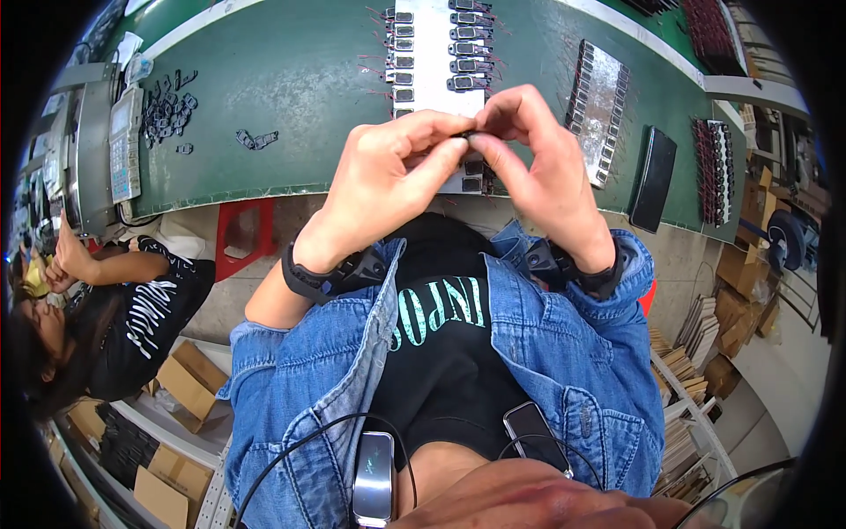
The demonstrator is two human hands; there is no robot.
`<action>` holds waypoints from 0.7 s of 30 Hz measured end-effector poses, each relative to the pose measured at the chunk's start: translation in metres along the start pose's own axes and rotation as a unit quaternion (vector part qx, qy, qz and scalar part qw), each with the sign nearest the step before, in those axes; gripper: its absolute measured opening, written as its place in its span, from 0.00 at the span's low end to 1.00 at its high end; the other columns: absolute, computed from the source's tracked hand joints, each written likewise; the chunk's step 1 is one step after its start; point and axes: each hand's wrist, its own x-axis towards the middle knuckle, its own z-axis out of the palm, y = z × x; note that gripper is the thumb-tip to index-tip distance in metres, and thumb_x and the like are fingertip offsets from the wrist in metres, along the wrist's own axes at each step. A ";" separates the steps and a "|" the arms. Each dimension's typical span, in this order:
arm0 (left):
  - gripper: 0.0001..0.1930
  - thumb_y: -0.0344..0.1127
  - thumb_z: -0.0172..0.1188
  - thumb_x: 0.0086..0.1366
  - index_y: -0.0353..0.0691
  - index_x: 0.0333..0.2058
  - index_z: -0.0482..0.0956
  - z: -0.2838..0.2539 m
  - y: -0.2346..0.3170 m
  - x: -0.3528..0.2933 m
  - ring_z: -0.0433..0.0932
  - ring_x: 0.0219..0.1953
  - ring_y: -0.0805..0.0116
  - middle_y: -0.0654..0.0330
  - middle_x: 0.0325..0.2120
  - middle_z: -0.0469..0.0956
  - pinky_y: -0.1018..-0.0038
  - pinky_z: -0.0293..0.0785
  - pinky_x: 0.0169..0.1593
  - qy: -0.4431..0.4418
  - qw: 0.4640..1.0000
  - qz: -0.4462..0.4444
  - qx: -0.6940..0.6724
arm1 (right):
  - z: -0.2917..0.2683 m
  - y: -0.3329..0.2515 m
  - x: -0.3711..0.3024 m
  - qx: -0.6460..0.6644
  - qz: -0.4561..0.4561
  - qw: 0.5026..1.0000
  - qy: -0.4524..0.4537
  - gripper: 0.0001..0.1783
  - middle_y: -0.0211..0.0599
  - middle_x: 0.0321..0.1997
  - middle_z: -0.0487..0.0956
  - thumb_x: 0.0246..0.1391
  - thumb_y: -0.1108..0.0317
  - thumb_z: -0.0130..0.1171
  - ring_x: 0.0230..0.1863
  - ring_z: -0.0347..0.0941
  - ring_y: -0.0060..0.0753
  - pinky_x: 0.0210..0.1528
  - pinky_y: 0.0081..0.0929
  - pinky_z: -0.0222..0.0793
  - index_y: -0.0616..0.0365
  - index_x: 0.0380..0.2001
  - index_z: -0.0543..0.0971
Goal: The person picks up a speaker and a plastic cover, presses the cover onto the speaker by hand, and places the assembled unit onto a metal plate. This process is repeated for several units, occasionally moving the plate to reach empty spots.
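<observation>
Green table [304, 106]; pinched dark part [466, 135] mostly hidden.

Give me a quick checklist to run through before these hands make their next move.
1. Left hand gripping the small dark part: ok, pinched at its tips.
2. Right hand gripping it too: ok.
3. Which way the small dark part faces: cannot tell, the hands cover most of it.
4. White strip fully in sight: not ok, the hands hide some of it.
5. Loose dark pieces clear of both hands: ok, off to the left on the green table.
</observation>
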 end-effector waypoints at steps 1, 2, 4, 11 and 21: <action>0.11 0.24 0.61 0.64 0.35 0.46 0.83 0.000 -0.002 -0.001 0.85 0.31 0.75 0.57 0.33 0.87 0.76 0.81 0.36 0.001 0.999 -0.016 -0.032 | 0.003 -0.003 -0.004 -0.021 -0.015 1.000 0.004 0.15 0.34 0.39 0.80 0.58 0.78 0.63 0.45 0.79 0.24 0.51 0.24 0.75 0.63 0.46 0.73; 0.11 0.24 0.61 0.64 0.35 0.46 0.83 0.000 -0.003 -0.003 0.85 0.31 0.75 0.57 0.33 0.87 0.76 0.81 0.36 0.004 0.999 -0.015 -0.033 | 0.006 -0.005 -0.008 -0.042 -0.030 0.999 0.007 0.14 0.35 0.39 0.81 0.57 0.78 0.63 0.45 0.79 0.25 0.51 0.24 0.75 0.64 0.46 0.73; 0.10 0.25 0.63 0.64 0.36 0.44 0.83 0.001 -0.003 -0.011 0.84 0.29 0.75 0.58 0.32 0.86 0.77 0.79 0.33 0.026 0.996 0.032 0.076 | 0.007 -0.006 -0.009 -0.064 -0.047 0.997 0.008 0.14 0.36 0.38 0.81 0.57 0.78 0.63 0.45 0.79 0.26 0.51 0.25 0.75 0.64 0.46 0.73; 0.09 0.27 0.67 0.62 0.38 0.42 0.84 -0.012 0.013 -0.004 0.82 0.24 0.76 0.59 0.29 0.85 0.80 0.74 0.28 0.156 0.955 0.119 0.224 | -0.004 0.012 0.012 -0.194 -0.108 0.974 0.039 0.09 0.37 0.38 0.82 0.53 0.76 0.66 0.40 0.79 0.33 0.45 0.28 0.74 0.59 0.39 0.81; 0.07 0.26 0.68 0.61 0.38 0.39 0.85 -0.044 -0.016 -0.029 0.81 0.26 0.77 0.58 0.30 0.86 0.81 0.72 0.27 0.216 0.954 0.115 0.175 | 0.021 0.015 0.015 -0.278 -0.155 0.934 0.163 0.11 0.39 0.38 0.80 0.51 0.77 0.66 0.41 0.77 0.40 0.44 0.29 0.72 0.57 0.39 0.84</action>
